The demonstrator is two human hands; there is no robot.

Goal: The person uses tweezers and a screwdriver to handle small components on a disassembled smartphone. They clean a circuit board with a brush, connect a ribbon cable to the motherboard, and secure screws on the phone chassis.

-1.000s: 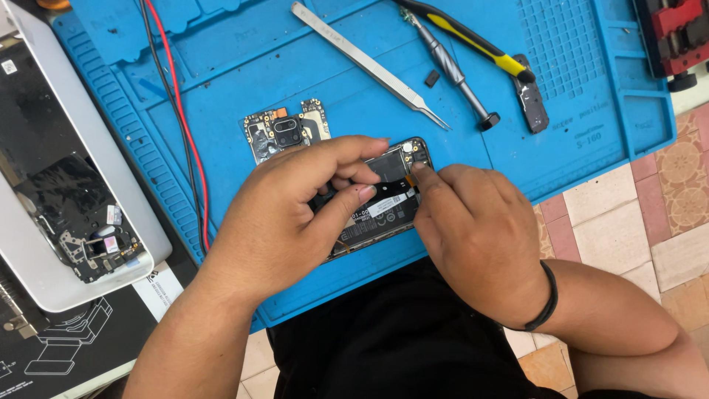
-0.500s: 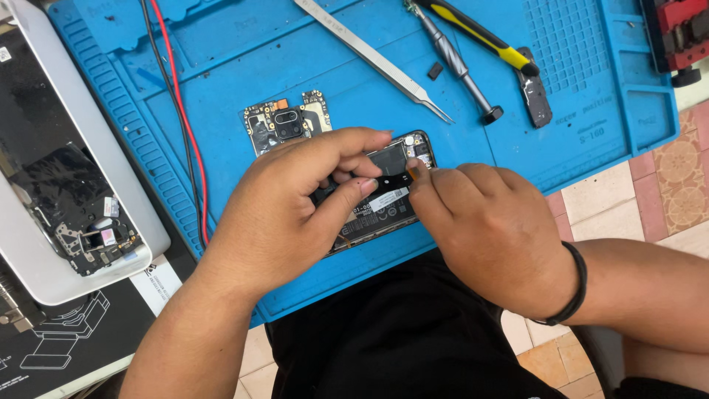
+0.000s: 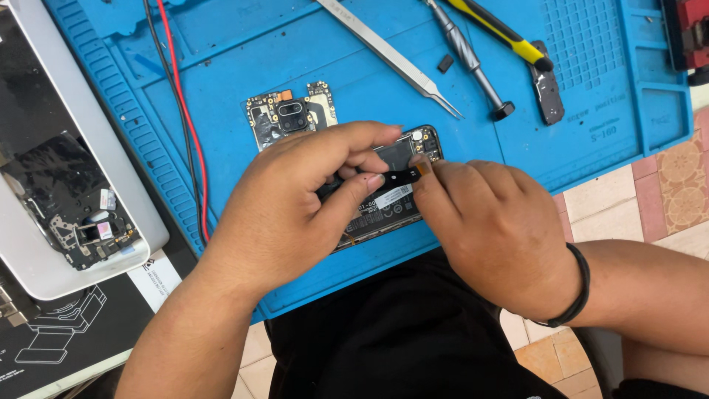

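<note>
An opened phone body (image 3: 395,199) lies on the blue repair mat (image 3: 295,52), its inside facing up. My left hand (image 3: 295,207) covers its left half, thumb and forefinger pinching a thin black flex strip (image 3: 395,178) that runs across the phone. My right hand (image 3: 495,229) meets it from the right, fingertips pressed on the strip's orange end near the phone's upper right corner. A loose circuit board with a camera module (image 3: 289,117) lies just above my left hand.
Metal tweezers (image 3: 391,53), a grey screwdriver (image 3: 473,59), a yellow-handled tool (image 3: 502,31) and a small dark part (image 3: 548,92) lie at the mat's top right. Red and black wires (image 3: 181,118) run down the left. A white tray with a dark phone frame (image 3: 74,207) sits left.
Both hands stay on the phone; the fingertips have shifted slightly along the strip. The view has drifted a little.
</note>
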